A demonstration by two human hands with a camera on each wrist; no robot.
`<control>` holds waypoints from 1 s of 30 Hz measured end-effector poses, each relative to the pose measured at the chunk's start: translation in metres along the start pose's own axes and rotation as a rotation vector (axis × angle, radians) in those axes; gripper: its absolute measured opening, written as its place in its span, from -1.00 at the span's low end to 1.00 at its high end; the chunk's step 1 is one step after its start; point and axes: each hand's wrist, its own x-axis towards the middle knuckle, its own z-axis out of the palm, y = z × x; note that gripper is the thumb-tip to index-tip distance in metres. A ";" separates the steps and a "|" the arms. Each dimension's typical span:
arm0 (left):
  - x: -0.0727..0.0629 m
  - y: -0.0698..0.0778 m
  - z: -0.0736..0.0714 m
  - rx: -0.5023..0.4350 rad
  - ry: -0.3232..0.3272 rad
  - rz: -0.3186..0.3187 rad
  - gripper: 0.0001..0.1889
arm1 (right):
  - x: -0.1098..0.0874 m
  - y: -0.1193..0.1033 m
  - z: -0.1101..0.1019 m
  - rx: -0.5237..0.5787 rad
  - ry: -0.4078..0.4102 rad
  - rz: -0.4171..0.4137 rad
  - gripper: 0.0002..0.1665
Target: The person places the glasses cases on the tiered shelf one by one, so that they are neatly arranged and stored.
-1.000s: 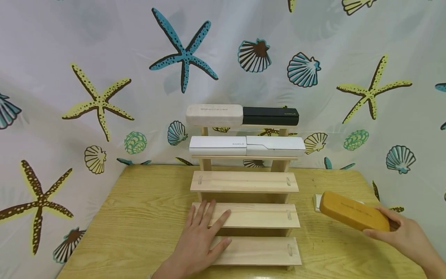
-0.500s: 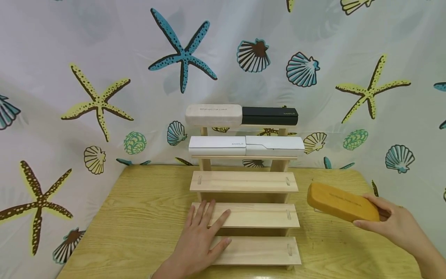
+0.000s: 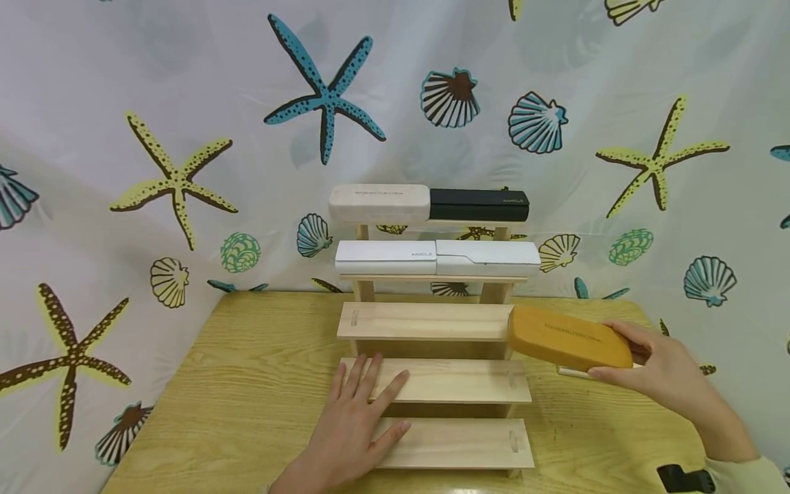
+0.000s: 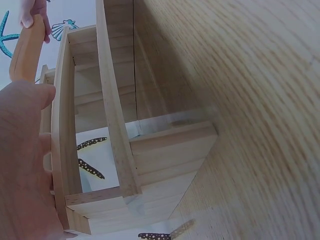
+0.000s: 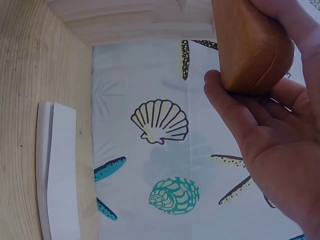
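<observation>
My right hand grips the right end of an orange, rounded glasses case, thumb below and fingers behind. The case is tilted slightly, its left end overlapping the right end of the middle shelf in the head view. The right wrist view shows the case between thumb and fingers. My left hand lies spread on the left side of the wooden stepped rack, fingertips on the second shelf from the bottom. Two white cases stand end to end on the fourth shelf; a cream case and a black case fill the top.
A white case lies on the wooden table right of the rack, mostly hidden behind the orange one in the head view. A curtain with starfish and shells hangs behind and at the sides.
My right hand has carried the orange glasses case left and upward, from over the white case on the table to the rack's right edge. My left hand has stayed in place.
</observation>
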 end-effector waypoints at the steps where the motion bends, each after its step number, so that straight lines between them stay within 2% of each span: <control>1: 0.000 0.000 0.000 -0.002 0.005 0.002 -0.27 | 0.002 -0.003 0.001 0.004 0.002 -0.014 0.06; 6: 0.000 -0.001 0.002 0.008 0.018 0.007 -0.28 | 0.015 -0.018 0.012 0.012 0.015 -0.082 0.02; 13: 0.001 -0.001 0.000 0.009 -0.029 -0.006 -0.29 | 0.032 -0.040 0.027 0.027 0.006 -0.169 -0.04; 30: 0.000 -0.001 -0.001 0.034 -0.018 0.005 -0.30 | 0.065 -0.079 0.057 0.011 -0.024 -0.243 -0.03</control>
